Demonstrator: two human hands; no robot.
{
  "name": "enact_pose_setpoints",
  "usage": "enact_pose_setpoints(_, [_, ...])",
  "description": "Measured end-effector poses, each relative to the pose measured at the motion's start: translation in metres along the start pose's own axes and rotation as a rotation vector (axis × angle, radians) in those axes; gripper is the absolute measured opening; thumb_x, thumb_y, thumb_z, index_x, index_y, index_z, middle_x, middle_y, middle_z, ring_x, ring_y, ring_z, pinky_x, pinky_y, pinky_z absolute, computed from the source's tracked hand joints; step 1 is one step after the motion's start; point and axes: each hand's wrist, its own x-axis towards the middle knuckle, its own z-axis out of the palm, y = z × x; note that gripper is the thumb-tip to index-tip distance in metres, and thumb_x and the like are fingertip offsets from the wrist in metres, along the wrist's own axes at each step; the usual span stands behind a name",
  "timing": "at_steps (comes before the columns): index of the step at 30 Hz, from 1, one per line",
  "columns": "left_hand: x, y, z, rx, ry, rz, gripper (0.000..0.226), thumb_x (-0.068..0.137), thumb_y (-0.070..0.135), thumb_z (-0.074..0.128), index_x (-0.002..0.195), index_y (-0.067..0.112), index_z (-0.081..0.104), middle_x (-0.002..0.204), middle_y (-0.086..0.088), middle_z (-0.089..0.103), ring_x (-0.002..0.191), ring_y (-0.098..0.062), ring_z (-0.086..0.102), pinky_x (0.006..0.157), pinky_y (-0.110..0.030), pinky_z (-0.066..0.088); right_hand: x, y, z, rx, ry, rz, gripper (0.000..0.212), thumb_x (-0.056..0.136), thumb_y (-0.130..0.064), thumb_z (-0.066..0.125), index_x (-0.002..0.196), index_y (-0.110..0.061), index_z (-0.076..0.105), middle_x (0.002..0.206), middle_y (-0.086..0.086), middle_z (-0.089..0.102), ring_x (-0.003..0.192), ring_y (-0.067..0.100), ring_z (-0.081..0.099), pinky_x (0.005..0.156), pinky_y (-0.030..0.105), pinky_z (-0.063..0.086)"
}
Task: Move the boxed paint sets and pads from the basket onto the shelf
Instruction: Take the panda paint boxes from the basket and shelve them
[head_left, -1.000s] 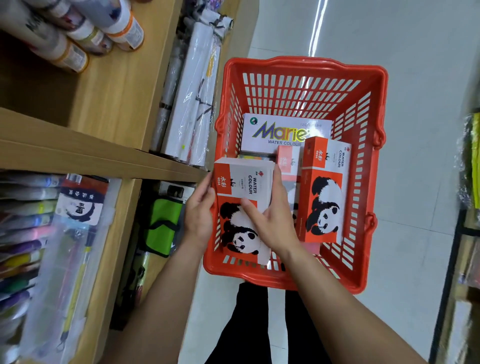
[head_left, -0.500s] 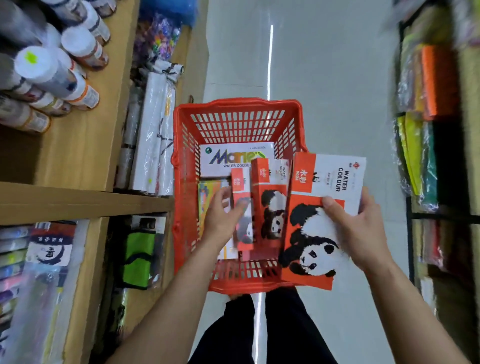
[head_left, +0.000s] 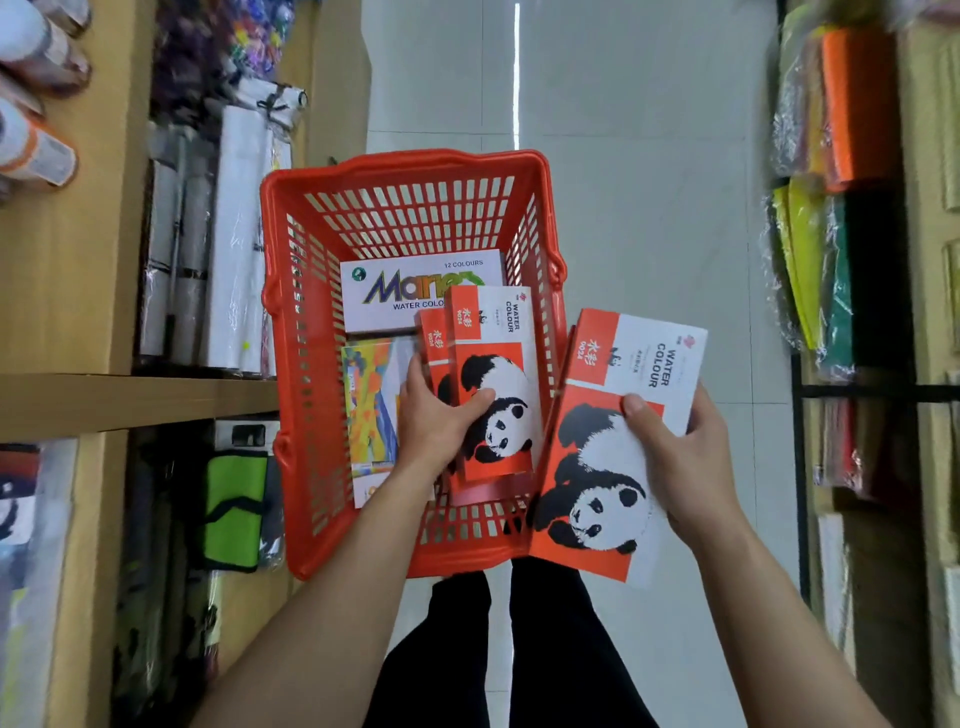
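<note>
A red plastic basket (head_left: 395, 208) stands on the floor between two shelves. My right hand (head_left: 680, 457) grips a large panda watercolour box (head_left: 597, 467) just outside the basket's right wall. Inside the basket, my left hand (head_left: 436, 421) closes on a smaller panda watercolour box (head_left: 498, 374), thumb on its front. Another panda box (head_left: 432, 338) stands behind it. A white Marie's watercolour box (head_left: 410, 296) lies at the back, and a colourful pad (head_left: 371, 405) lies on the left.
A wooden shelf (head_left: 130, 400) runs along the left, with wrapped white rolls (head_left: 236, 249) above and a green pouch (head_left: 234, 509) below. Paint bottles (head_left: 36, 150) lie at upper left. A rack with coloured paper (head_left: 852, 114) stands on the right. Grey tiled floor lies beyond.
My right hand carried the large panda box from the basket out to the right. My left hand moved onto the smaller panda box and gripped it. The view has shifted towards the aisle.
</note>
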Motion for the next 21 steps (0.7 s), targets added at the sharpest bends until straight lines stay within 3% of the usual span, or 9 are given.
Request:
enact_pose_setpoints(3, [-0.006,0.004,0.002,-0.030,-0.003,0.022,0.121,0.054,0.065,0.081,0.153,0.034,0.021,0.153,-0.001,0.046,0.138,-0.024,0.050,0.114,-0.052,0.044,0.002,0.000,0.004,0.003,-0.018,-0.003,0.048,0.080,-0.043,0.079,0.126,-0.031,0.067,0.122,-0.002,0.078,0.107,0.024,0.078,0.085,0.043,0.062])
enact_pose_setpoints(6, [-0.011,0.006,-0.003,-0.069,-0.048,0.056,0.111,0.064,0.053,0.083,0.153,0.036,0.018,0.157,-0.001,0.040,0.140,-0.024,0.047,0.117,-0.051,0.039,0.003,-0.002,0.008,-0.008,-0.045,-0.012,0.052,0.083,-0.039,0.078,0.133,-0.030,0.064,0.124,-0.003,0.078,0.111,0.025,0.076,0.092,0.049,0.061])
enact_pose_setpoints(11, [-0.044,0.013,-0.042,-0.028,0.084,0.149,0.093,0.079,0.027,0.086,0.153,0.039,0.032,0.157,0.001,0.037,0.135,-0.008,0.039,0.109,-0.030,0.033,-0.007,-0.025,0.022,-0.069,-0.131,-0.076,0.051,0.087,-0.036,0.077,0.135,-0.033,0.061,0.123,-0.009,0.078,0.112,0.019,0.075,0.093,0.049,0.062])
enact_pose_setpoints(15, [-0.104,0.030,-0.102,-0.134,0.194,0.144,0.096,0.074,0.031,0.087,0.152,0.044,0.032,0.155,-0.001,0.044,0.140,-0.018,0.046,0.116,-0.045,0.039,-0.023,-0.059,0.041,-0.055,-0.241,-0.095,0.053,0.089,-0.034,0.078,0.139,-0.033,0.059,0.124,-0.007,0.077,0.115,0.024,0.074,0.097,0.054,0.060])
enact_pose_setpoints(17, [-0.143,0.043,-0.130,-0.228,0.243,0.162,0.096,0.068,0.033,0.085,0.150,0.045,0.036,0.149,-0.001,0.053,0.134,-0.021,0.057,0.110,-0.052,0.048,-0.035,-0.082,0.052,-0.054,-0.322,-0.117,0.053,0.091,-0.032,0.078,0.140,-0.034,0.058,0.125,-0.007,0.077,0.115,0.025,0.074,0.096,0.055,0.060])
enact_pose_setpoints(21, [-0.234,0.070,-0.179,-0.347,0.379,0.226,0.092,0.062,0.044,0.084,0.140,0.063,0.040,0.133,0.025,0.061,0.111,0.006,0.066,0.094,-0.039,0.057,-0.063,-0.131,0.075,-0.062,-0.495,-0.167,0.061,0.089,-0.032,0.079,0.145,-0.033,0.056,0.129,-0.006,0.076,0.114,0.022,0.075,0.095,0.053,0.061])
